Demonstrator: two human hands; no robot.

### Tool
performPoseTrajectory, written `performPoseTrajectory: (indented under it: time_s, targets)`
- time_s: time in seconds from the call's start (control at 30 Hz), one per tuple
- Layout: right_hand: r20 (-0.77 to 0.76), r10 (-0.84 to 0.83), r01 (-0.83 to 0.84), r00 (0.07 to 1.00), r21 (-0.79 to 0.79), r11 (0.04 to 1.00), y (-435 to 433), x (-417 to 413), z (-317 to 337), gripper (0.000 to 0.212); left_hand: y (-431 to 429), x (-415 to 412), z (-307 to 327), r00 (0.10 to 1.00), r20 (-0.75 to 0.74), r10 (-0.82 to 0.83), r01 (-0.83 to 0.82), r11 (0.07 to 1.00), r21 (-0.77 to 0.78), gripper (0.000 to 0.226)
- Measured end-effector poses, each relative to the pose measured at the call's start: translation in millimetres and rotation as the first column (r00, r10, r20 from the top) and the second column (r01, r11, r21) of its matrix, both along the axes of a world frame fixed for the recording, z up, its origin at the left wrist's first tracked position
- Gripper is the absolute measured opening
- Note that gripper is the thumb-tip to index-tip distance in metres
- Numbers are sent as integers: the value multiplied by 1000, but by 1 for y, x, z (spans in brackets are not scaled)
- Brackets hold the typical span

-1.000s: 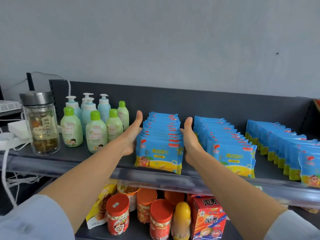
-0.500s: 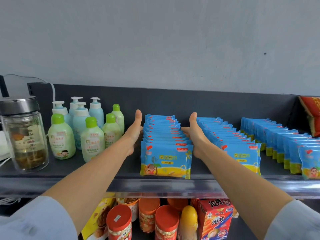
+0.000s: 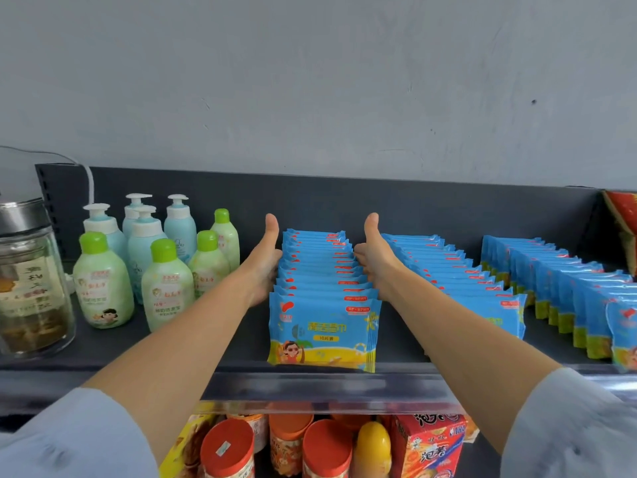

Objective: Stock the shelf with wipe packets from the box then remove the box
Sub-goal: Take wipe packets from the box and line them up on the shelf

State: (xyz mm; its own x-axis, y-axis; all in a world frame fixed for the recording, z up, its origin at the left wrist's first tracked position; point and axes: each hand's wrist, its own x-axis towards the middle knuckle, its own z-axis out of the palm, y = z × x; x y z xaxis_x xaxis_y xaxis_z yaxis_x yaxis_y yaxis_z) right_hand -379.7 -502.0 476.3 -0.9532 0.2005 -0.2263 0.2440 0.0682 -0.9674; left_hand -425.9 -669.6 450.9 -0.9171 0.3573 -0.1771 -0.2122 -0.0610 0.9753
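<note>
A row of blue and yellow wipe packets [image 3: 322, 322] stands upright, front to back, in the middle of the dark shelf [image 3: 103, 346]. My left hand [image 3: 263, 267] presses flat on the row's left side, thumb up. My right hand [image 3: 377, 260] presses on its right side, thumb up as well, so the row sits squeezed between both palms. A second row of wipe packets [image 3: 448, 270] stands just right of my right hand, and a third row [image 3: 568, 288] lies farther right. No box is in view.
Green and blue pump bottles [image 3: 151, 270] stand left of my left hand, and a glass jar [image 3: 27, 281] sits at the far left. A red packet [image 3: 624, 222] leans at the right end. Below the shelf rail [image 3: 310, 388], orange-lidded jars [image 3: 310, 446] and snack boxes fill the lower shelf.
Both hands have slid farther back along the sides of the middle row, from near its front toward its rear. The row now looks straighter.
</note>
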Motion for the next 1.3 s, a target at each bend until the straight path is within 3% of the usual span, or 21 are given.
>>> performPoseTrajectory:
  time_s: [0.2,0.37,0.53,0.7,0.87,1.07,1.3]
  targets:
    - [-64,-80,77,995,-52,996,7,-16,-3,83,1,-6,1,1000,31,0,-1,1000,25,96]
    - [-16,-55,55,998,-44,998,5,-24,2,83,6,-9,10,994,6,105,-105,994,-24,95]
    - [21,-27,28,999,-27,999,4,-33,3,85,8,-10,13,999,46,26,-25,999,-22,84]
    - [1,-110,110,994,-24,994,6,-46,4,81,8,-28,9,995,3,104,-104,993,-49,87]
    - [31,-83,82,996,32,996,4,-55,9,80,13,-36,15,993,1,120,-120,991,-62,95]
    - [47,-71,71,996,14,997,4,-67,7,82,17,-49,11,991,-10,136,-136,986,-92,72]
    - [39,-141,142,989,-32,989,7,-78,6,84,17,-61,6,992,3,130,-130,990,-51,77]
